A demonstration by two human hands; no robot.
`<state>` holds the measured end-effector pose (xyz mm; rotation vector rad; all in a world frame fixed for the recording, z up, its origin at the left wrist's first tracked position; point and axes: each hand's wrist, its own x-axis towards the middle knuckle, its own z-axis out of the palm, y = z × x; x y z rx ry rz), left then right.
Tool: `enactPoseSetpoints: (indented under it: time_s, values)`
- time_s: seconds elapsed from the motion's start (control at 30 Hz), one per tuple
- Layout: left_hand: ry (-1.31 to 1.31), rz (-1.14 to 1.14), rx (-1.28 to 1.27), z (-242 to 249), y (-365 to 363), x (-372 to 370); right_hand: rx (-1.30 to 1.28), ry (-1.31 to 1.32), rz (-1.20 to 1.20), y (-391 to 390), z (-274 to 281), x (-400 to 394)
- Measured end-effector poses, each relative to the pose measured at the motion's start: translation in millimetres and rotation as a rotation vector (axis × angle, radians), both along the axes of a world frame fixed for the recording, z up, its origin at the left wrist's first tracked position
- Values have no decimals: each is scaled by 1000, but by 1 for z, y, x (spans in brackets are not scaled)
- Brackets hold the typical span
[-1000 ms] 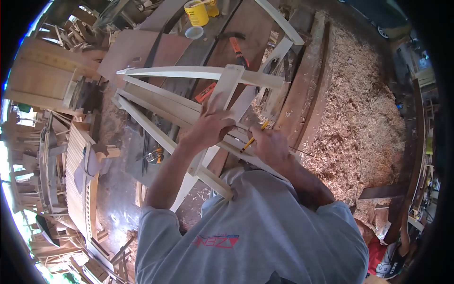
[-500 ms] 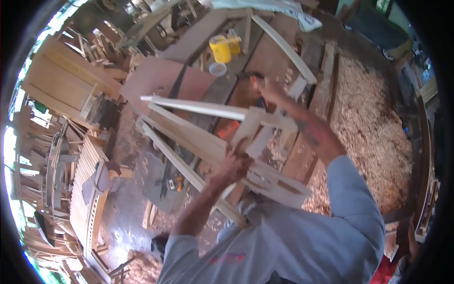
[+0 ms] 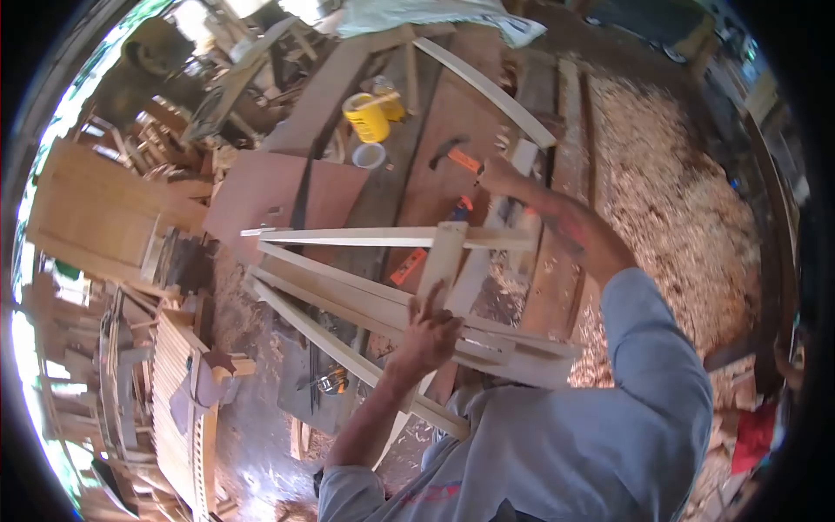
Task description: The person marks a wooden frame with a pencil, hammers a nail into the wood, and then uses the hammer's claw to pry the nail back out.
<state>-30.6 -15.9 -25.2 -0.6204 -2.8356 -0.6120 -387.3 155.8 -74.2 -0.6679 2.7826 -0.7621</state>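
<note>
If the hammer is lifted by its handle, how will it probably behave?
The hammer should stay stiff: its orange handle looks straight. It will probably feel head-heavy, because the dark head looks like metal. Its curved head might rock when pushed.

Pale shavings [image 3: 678,200] blanket the floor [image 3: 248,418] at right, and daylight [image 3: 28,352] glares behind piled timber [image 3: 113,357] at left.

Counting them off: one left hand [image 3: 430,337], one right hand [image 3: 502,177], two hands all told! One hammer [image 3: 464,160] out there, one wooden frame [image 3: 348,237]. Two yellow tubs [image 3: 370,127], side by side, and just one white dish [image 3: 369,156]. One loose curved slat [image 3: 487,91], one white sack [image 3: 444,14], and shavings [image 3: 670,174], far beyond any count!
</note>
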Motion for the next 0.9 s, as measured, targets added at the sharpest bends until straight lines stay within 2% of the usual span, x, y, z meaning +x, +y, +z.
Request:
enactPoseSetpoints:
  time_s: [0.07, 0.13, 0.17, 0.2, 0.3, 0.37, 0.43, 0.5, 0.63, 0.7, 0.73, 0.8, 0.83, 0.9]
  values:
    - [16, 1, 25, -6, 1, -2, -46, 103, -72, 41, 19, 19]
    - [-23, -38, -16, -3, -1, -5, -67, -88, -192, 88, 59, 53]
    - [-60, -21, 12, -2, -1, -6, -203, 51, -147, 117, 58, 70]
    - [-97, -12, 38, -2, 1, -7, -381, -249, -281, 132, 107, 118]
    - [-1, -34, 135, 3, 6, -9, -368, -390, -423, 204, 125, 202]
    - [-20, 31, 11, 15, 7, -4, -405, -292, -598, 226, 142, 276]
    - [-12, -17, -11, 9, -1, -7, -429, -154, -829, 241, 129, 347]
    - [-17, -63, -30, 7, -1, -7, -415, -162, -960, 252, 114, 410]
    - [-26, -52, 22, 17, 1, -6, -555, -505, -1138, 228, 117, 496]
    - [32, 87, 34, 21, 2, -5, -639, -547, -1155, 209, 109, 519]
    - [34, 63, 21, 19, 1, -6, -636, -594, -1132, 201, 109, 522]
    - [6, 218, 110, 15, 2, -7, -593, -647, -1100, 188, 103, 529]
    - [7, 200, 107, 19, 4, -6, -603, -643, -1115, 183, 99, 531]
    - [-181, 271, -9, 33, 8, -10, -562, -479, -901, 174, 91, 533]
